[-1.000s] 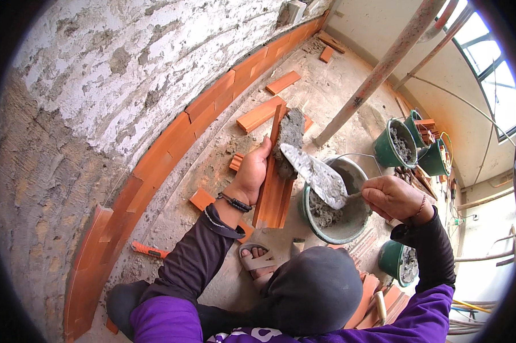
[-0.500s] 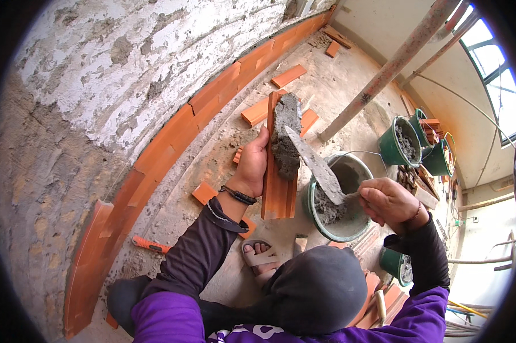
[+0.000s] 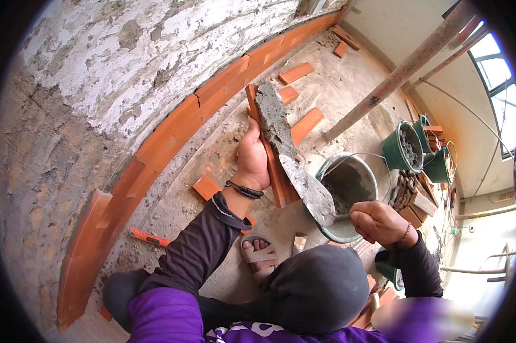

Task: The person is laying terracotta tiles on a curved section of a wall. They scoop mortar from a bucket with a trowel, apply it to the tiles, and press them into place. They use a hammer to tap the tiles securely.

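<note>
My left hand (image 3: 253,155) grips a long, flat orange clay brick (image 3: 282,193) from its left side and holds it tilted. Wet grey mortar (image 3: 275,120) lies in a thick strip along the brick's upper part. In my right hand (image 3: 379,223), a pointed trowel (image 3: 312,194) smeared with mortar is held by its handle. Its blade reaches across the near part of the brick, with the tip at the lower end of the mortar. Just right of the brick stands a green bucket (image 3: 374,182) with mortar inside, partly hidden by the blade.
A low course of orange bricks (image 3: 169,123) runs along the rough wall at left. Loose bricks (image 3: 297,73) and an orange-handled tool (image 3: 149,235) lie on the floor. A slanted metal pole (image 3: 384,88) rises beyond the bucket. More green buckets (image 3: 396,153) stand at right.
My left hand has tilted the brick, its far end swinging left. The trowel has come down toward the brick's near end, and my right hand has moved slightly lower.
</note>
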